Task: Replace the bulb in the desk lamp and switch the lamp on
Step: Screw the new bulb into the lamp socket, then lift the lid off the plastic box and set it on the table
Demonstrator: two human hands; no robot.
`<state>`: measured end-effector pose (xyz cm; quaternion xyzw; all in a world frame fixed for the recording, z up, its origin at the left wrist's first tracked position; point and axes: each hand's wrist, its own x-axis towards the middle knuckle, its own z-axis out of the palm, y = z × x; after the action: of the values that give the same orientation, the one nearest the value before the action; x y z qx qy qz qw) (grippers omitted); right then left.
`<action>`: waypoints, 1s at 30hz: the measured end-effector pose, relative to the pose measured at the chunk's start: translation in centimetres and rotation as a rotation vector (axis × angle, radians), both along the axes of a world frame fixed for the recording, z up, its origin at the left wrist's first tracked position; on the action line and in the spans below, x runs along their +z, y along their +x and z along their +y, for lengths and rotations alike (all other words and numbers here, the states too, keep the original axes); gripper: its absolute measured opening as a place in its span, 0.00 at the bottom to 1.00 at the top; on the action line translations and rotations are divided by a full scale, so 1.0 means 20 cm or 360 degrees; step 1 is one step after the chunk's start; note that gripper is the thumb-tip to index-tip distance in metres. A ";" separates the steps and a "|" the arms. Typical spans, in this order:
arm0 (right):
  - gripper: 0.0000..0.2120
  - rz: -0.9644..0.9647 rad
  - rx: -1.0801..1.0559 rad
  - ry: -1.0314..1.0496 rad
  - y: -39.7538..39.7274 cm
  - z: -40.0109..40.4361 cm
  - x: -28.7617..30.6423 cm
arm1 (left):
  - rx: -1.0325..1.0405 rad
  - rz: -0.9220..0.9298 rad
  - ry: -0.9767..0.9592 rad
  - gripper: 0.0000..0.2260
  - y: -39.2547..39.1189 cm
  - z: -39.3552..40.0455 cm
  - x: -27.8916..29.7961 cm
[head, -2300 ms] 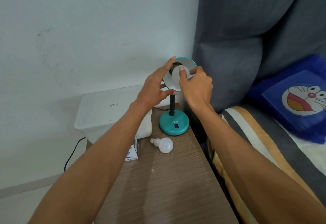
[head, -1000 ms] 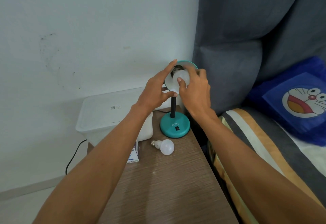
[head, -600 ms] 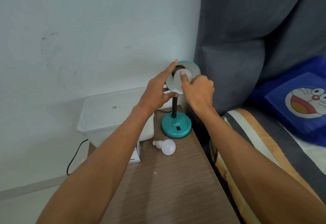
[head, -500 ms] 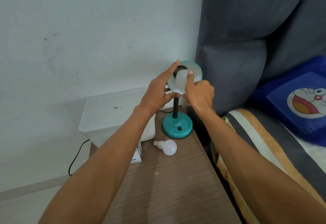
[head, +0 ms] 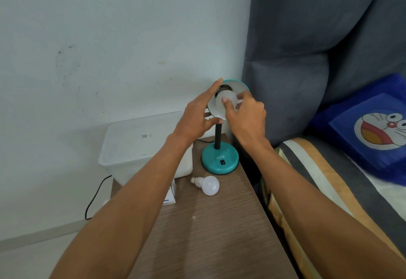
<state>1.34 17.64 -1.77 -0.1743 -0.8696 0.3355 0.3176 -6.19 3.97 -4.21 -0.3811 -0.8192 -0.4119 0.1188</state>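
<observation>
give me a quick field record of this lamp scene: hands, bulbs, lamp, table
left hand: open, fingers steadying the lamp shade rim
right hand: fingers pinching the bulb in the shade
spare bulb: lying on the table, in front of the lamp base
lamp base: teal, upright, switch facing the camera
lamp: not lit

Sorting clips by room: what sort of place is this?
Probably a bedroom: a padded grey headboard, a striped bed with a cartoon pillow, and a desk lamp on a bedside table.
</observation>
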 end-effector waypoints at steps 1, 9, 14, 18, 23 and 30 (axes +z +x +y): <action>0.23 -0.0040 -0.0060 -0.0091 0.00 0.00 0.01 | 0.0013 0.0008 -0.0005 0.45 0.00 0.00 0.00; 0.28 -0.0236 -0.0136 -0.0455 0.02 -0.03 0.00 | 0.0032 -0.0017 -0.0040 0.44 0.01 0.01 0.01; 0.25 -0.0025 0.0103 0.0044 0.05 -0.03 0.02 | 0.0021 -0.0023 -0.0041 0.44 0.02 0.00 0.01; 0.25 -0.0084 0.0062 -0.0109 0.04 -0.02 0.05 | 0.0046 -0.0053 -0.0031 0.46 0.02 0.01 0.01; 0.26 -0.0109 -0.0058 0.0085 0.06 -0.04 0.08 | 0.0009 -0.0090 -0.0057 0.48 0.04 0.00 0.03; 0.16 0.0356 0.0409 0.0106 0.05 -0.29 0.10 | 0.0274 -0.0060 -0.0033 0.47 0.06 -0.36 0.08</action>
<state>2.42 11.82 0.17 -0.0127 -0.8546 0.3616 0.3725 -5.02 -3.15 -2.60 -0.3026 -0.8552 -0.3988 0.1343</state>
